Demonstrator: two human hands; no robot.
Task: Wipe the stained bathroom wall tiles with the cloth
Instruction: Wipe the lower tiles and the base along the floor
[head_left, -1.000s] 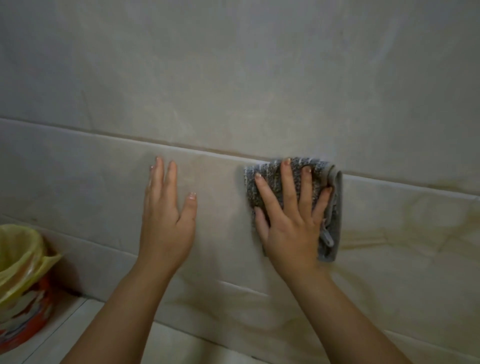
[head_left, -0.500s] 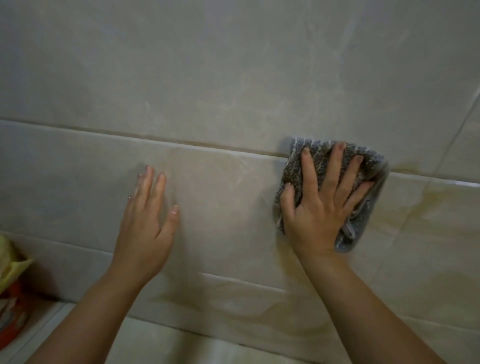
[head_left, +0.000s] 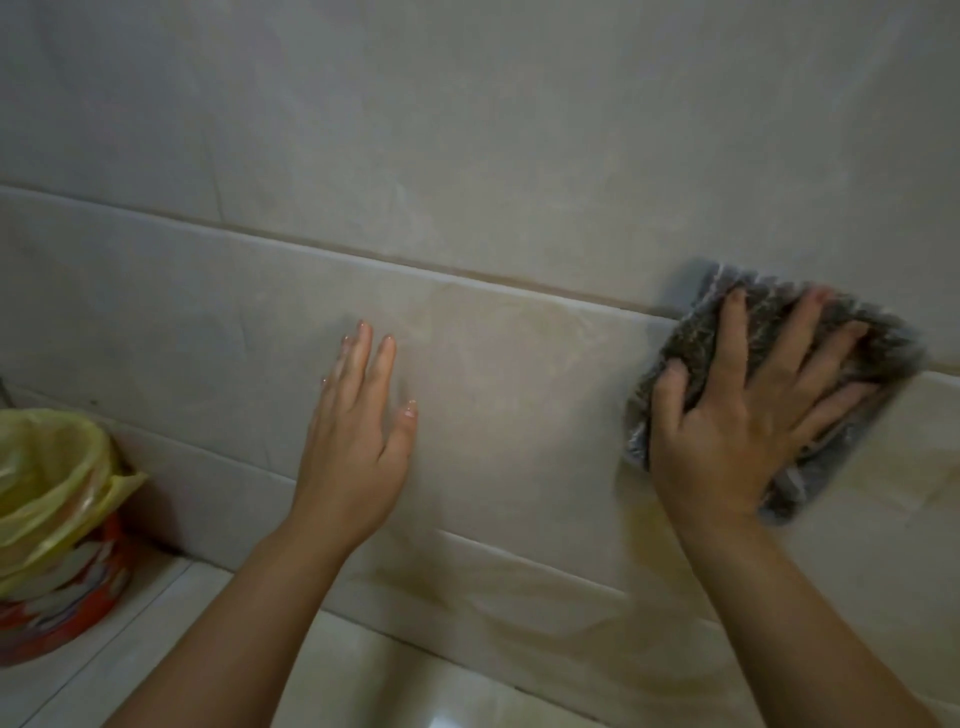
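Pressing the grey cloth (head_left: 696, 338) to the wall tiles (head_left: 467, 156), the right hand (head_left: 727, 431) lies spread flat; the left hand (head_left: 353, 457), fingers straight, holds nothing.

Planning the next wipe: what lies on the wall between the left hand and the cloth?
Head view: only bare, faintly stained tile separates the left hand from the cloth.

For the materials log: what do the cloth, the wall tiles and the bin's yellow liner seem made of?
Cloth: likely a soft textile, mottled grey, matte, with ribbed edge; blur hides the weave.
Wall tiles: probably glazed ceramic, beige marble-like veining, soft sheen, grout lines between.
Liner: thin plastic film, translucent yellow, crinkled, glossy.
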